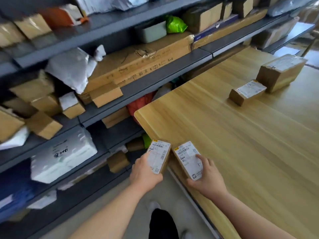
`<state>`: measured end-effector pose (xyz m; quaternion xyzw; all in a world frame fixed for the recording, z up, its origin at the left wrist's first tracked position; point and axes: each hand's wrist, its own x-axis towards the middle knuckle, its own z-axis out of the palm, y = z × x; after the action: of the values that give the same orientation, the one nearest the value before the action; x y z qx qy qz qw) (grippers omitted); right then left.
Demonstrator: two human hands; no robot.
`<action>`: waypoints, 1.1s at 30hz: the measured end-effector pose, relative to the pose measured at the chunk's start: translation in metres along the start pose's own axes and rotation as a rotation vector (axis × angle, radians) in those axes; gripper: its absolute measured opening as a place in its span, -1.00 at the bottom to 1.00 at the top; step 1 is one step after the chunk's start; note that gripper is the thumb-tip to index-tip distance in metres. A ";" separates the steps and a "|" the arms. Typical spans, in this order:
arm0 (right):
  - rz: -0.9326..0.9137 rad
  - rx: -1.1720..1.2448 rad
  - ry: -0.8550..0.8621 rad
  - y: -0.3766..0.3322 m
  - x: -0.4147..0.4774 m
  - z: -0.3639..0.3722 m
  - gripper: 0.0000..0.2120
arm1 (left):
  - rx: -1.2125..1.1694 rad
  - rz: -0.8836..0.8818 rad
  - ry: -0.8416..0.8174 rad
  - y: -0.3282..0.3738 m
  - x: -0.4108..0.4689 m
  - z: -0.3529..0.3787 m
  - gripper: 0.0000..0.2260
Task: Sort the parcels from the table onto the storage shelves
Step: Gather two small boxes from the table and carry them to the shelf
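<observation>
well, the shelves (146,89) on the left are dark grey steel, packed on every level. high up sit brown cartons and grey bags, too blurred to tell apart. below them a grey box (151,32) and a green bag (175,25) sit side by side, right above a long carton (138,66) that lies flat along its board, dented and printed with black marks. a crumpled white bag (69,68) leans on the carton's left end, with small brown cartons heaped under and beside it. one level lower lies a white padded pack (63,157) with black handwriting, and a red bag (138,104) is tucked in behind the table's corner

the table (241,152) is pale wood and fills the right side. on its far part stand a small box (247,92) and a big box (280,71), touching or nearly so, both brown card with white labels on top

near the table's front corner the left hand (145,173) grips the left parcel (159,156), thumb across the label and fingers wrapped underneath. this parcel hangs off the table, over the aisle before the shelves. the right hand (207,180) holds the right parcel (187,159) from its near end, fingers curled onto the label. it lies over the table's edge, and i cannot tell if it touches the wood. both parcels are small, flat, oblong brown boxes, each topped by a white shipping label with barcodes and a yellow mark in one corner. they sit close together, far ends almost meeting
</observation>
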<state>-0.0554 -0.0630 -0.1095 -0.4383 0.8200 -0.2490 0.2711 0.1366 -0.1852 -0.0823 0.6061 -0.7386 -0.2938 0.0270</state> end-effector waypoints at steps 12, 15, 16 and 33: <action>-0.447 -0.090 -0.332 -0.157 -0.049 0.114 0.12 | -0.309 -0.508 0.461 -0.174 -0.134 -0.073 0.12; -0.563 -0.117 -0.408 -0.199 -0.078 0.150 0.09 | -0.384 -0.599 0.563 -0.221 -0.180 -0.088 0.14; -0.600 -0.127 -0.429 -0.213 -0.089 0.163 0.08 | -0.403 -0.624 0.597 -0.237 -0.196 -0.093 0.14; -0.996 -0.246 -0.704 -0.388 -0.303 0.365 0.03 | -0.486 -0.930 0.931 -0.466 -0.429 -0.150 -0.40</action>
<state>0.5552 -0.0575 -0.0562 -0.8520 0.4012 -0.0900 0.3240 0.7193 0.1027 -0.0408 0.8988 -0.2275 -0.1416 0.3470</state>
